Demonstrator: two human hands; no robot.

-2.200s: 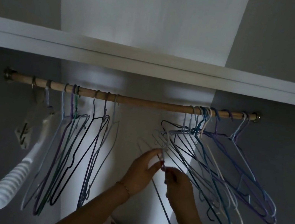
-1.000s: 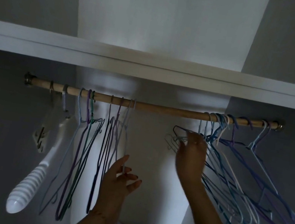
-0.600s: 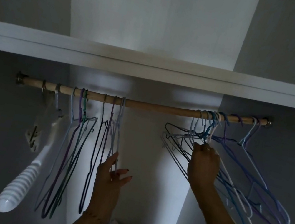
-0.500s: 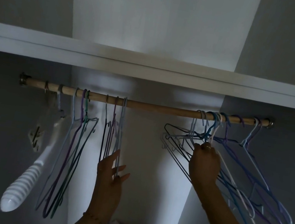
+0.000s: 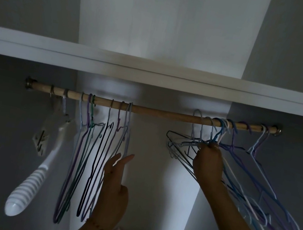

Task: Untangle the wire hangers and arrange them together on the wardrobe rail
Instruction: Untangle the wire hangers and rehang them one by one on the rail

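Hangers in two lots on rail: neat bunch at 9 o'clock of centre, hanging straight and close together; tangled bunch at 3 o'clock, splayed, wires crossing, hooks crowded near rail's right end. Mid rail bare btwn them. White plastic hanger at far 9 o'clock, beyond neat bunch.

Right hand curled into tangled bunch just below hooks, fingers closed round a few wires at necks; which hanger exactly, can't tell. One pale hook stands up above rail at 11 o'clock of that hand, looks lifted or half off. Left hand flat, fingers straight and pointing to 12, holding nothing, just beside neat bunch's right edge, maybe touching outermost wire.

Step, I'd say: freeing one hanger from tangle. Next calls for working its hook clear of rail w/o dragging neighbours, easing shoulders out of crossed wires, then carrying it toward 9 and hooking on next to neat bunch. Risk: snagged neighbours come off too.
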